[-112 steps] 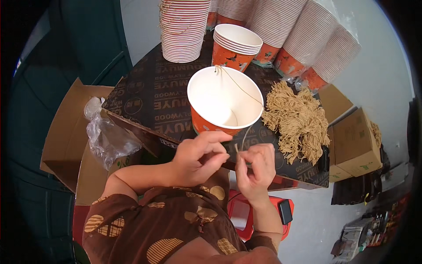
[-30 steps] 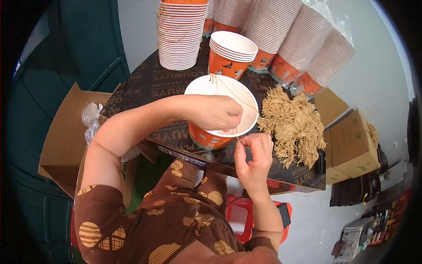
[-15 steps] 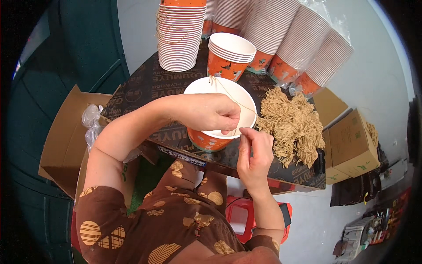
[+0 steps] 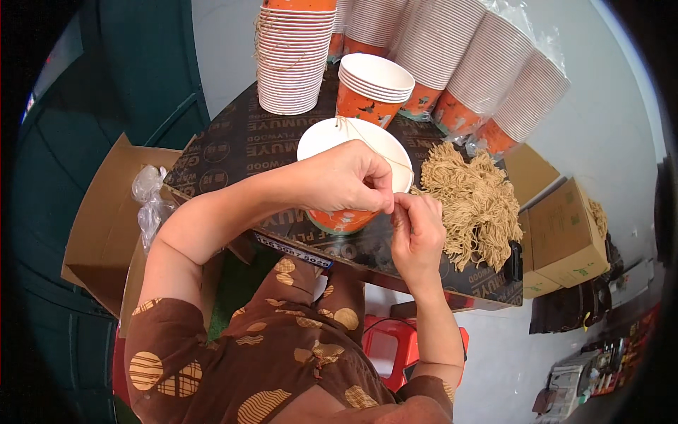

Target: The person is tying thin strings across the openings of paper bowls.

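The orange paper cup [image 4: 351,182] stands at the near edge of the dark worktop [image 4: 233,152], a tan string [image 4: 374,138] already fixed at its far rim and running across the mouth. Both hands pinch the string's free end at the near rim: left hand [image 4: 349,177] closed over the cup's mouth, right hand [image 4: 417,230] pinching just beside it. That end seems unfastened yet. Room is tight: cup stacks [image 4: 293,56] behind, a string pile [image 4: 473,198] right.
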{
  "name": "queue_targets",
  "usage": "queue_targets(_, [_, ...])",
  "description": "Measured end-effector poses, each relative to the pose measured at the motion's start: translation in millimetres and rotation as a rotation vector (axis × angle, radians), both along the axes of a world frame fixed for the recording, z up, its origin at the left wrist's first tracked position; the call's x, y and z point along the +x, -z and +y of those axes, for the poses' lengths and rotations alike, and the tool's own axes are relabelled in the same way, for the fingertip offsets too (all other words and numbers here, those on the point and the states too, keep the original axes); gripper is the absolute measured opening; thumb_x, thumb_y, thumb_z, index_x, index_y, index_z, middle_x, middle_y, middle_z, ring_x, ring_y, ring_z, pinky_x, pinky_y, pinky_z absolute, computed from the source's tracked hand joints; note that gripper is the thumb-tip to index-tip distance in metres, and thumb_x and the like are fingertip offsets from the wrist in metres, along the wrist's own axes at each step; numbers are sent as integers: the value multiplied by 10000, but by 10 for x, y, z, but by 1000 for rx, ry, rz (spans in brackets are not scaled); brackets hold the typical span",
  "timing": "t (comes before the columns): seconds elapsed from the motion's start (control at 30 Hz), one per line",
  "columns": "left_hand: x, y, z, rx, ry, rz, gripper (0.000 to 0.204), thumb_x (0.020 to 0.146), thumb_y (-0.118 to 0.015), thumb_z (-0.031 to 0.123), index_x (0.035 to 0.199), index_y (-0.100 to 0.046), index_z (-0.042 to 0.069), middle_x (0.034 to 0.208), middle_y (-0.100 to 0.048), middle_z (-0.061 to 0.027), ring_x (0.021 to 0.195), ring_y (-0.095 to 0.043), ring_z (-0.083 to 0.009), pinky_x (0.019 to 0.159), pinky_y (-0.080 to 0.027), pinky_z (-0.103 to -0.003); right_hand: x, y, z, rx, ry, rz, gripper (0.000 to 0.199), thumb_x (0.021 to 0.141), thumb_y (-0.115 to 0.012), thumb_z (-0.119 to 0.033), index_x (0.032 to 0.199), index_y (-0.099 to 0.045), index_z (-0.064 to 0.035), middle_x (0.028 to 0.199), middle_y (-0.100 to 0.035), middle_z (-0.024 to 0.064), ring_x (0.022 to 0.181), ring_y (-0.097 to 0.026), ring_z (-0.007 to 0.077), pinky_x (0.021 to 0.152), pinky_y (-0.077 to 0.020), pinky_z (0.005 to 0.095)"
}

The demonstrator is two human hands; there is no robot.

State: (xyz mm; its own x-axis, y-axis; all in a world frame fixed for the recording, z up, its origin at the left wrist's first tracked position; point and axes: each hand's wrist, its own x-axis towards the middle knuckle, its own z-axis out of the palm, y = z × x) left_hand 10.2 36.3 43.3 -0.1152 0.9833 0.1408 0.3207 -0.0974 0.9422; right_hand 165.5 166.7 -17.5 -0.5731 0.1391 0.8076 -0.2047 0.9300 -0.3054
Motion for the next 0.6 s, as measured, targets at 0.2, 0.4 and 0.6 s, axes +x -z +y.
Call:
queue_targets(0.2, [8, -10, 122, -70, -74, 47, 121, 864, -693, 73, 891, -713, -43, 821, -720, -51, 755, -639, -77, 724, -507, -232, 47, 1, 27, -157, 10, -35, 205, 859, -648, 29, 1055, -655, -28, 800, -617, 89, 788, -558, 273, 760, -426, 379])
queue_targets(0.4, [1, -23, 154, -95, -92, 43, 130, 854, -719, 87, 907, -727, -32, 815, -718, -50, 750, -639, -79, 720, -507, -230, 235, -90, 73, -392, -54, -67, 279, 885, -612, 7, 1159, -641, -38, 792, -636, 49, 846, -534, 229, 832, -427, 359])
queue_targets(0.6, [7, -23, 184, -101, -97, 50, 140, 844, -734, 87, 926, -733, -26, 830, -720, -56, 753, -639, -85, 726, -508, -232, 230, -213, 122, -275, -67, -36, 314, 863, -608, 25, 1171, -633, -34, 788, -614, 34, 816, -532, 212, 850, -406, 354])
